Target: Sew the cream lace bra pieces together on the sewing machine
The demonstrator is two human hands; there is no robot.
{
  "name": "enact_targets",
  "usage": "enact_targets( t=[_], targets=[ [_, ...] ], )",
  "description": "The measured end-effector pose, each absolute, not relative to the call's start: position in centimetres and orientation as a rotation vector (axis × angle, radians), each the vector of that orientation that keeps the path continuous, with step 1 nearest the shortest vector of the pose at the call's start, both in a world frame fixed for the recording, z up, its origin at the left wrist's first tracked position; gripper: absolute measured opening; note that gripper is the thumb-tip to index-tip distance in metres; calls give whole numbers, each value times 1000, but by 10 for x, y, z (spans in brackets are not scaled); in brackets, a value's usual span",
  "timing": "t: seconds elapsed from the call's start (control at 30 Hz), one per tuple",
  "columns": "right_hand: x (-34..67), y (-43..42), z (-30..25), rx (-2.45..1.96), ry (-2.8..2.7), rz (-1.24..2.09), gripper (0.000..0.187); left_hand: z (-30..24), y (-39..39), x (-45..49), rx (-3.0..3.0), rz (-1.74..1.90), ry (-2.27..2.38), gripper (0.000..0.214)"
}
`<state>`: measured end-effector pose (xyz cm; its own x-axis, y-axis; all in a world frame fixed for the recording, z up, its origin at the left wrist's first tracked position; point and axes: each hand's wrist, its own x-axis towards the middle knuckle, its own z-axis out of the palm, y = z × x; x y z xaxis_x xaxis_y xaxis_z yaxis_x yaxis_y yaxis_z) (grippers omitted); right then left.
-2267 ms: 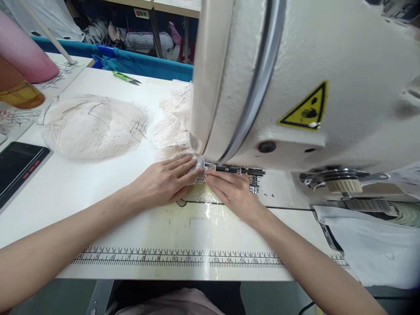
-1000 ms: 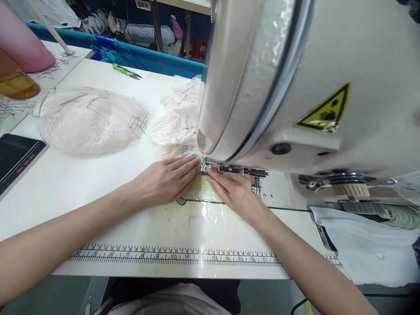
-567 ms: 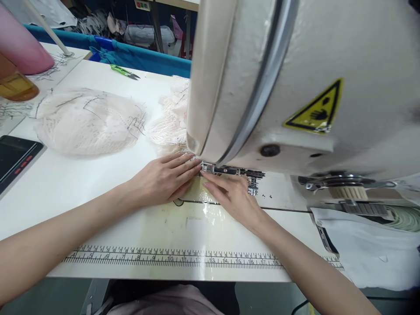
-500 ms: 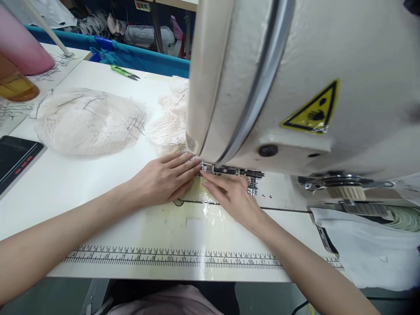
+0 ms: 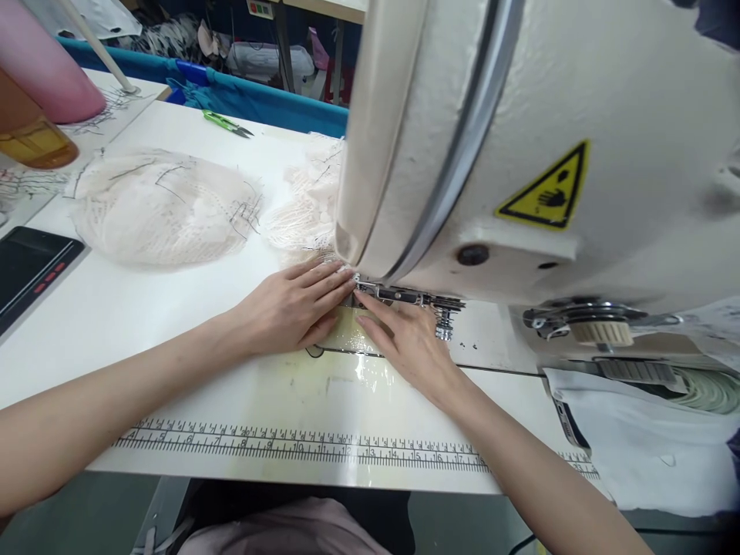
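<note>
Pale lace fabric (image 5: 304,220) with dark thread ends lies at the left side of the sewing machine (image 5: 462,154), running under its head. My left hand (image 5: 297,304) lies flat over the near edge of this lace, fingers stretched towards the presser foot (image 5: 370,287). Across from it, my right hand (image 5: 410,339) rests on the machine bed, thumb and forefinger extended and apart, their tips close to the foot. Its other fingers are partly hidden. Whether a bit of fabric lies under the right fingertips, I cannot tell.
A second lace piece (image 5: 165,208) lies on the left of the table. Green thread snips (image 5: 227,123), a dark phone (image 5: 35,266) and a pink thread cone (image 5: 52,69) sit around it. White cloth (image 5: 647,455) hangs at right. A ruler strip (image 5: 301,449) runs along the front edge.
The view has shifted slightly, so the table things appear a little further right and up. Both hands keep nearly the same place by the presser foot.
</note>
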<state>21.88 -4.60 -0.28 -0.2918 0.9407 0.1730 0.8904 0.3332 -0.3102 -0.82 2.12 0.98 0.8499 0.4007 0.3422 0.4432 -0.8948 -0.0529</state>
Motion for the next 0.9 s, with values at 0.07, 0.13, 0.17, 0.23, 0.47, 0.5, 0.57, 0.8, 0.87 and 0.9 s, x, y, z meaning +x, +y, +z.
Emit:
enact_targets(
  t=[0.07,0.13,0.17,0.23,0.47,0.5,0.57,0.8,0.87,0.9],
  targets=[
    [221,-45,-3,-1637,-2255,181,37,10,22,-8,-2904,-474,-663,36],
    [224,-43,-3,-1626,-2215,210,34,11,22,-9,-2903,-463,-652,36],
    [225,-41,-2,-1608,-2195,249,32,11,22,-9,-2899,-461,-649,36],
    [225,-37,2,-1564,-2164,321,26,11,22,-10,-2886,-464,-651,36],
    [222,-33,15,-1573,-1962,336,22,12,18,-12,-2769,-493,-676,44],
    [222,-33,14,-1548,-1948,307,22,14,16,-11,-2739,-490,-664,45],
    [224,-33,12,-1487,-1915,289,23,19,14,-12,-2690,-478,-638,43],
    [227,-33,6,-1369,-1921,317,22,52,33,-55,-2356,-227,-1501,26],
    [227,-32,5,-1353,-1954,275,25,58,39,-75,-2216,-179,-1742,24],
    [227,-32,5,-1346,-1963,253,26,59,42,-83,-2182,-179,-1807,24]
  ],
)
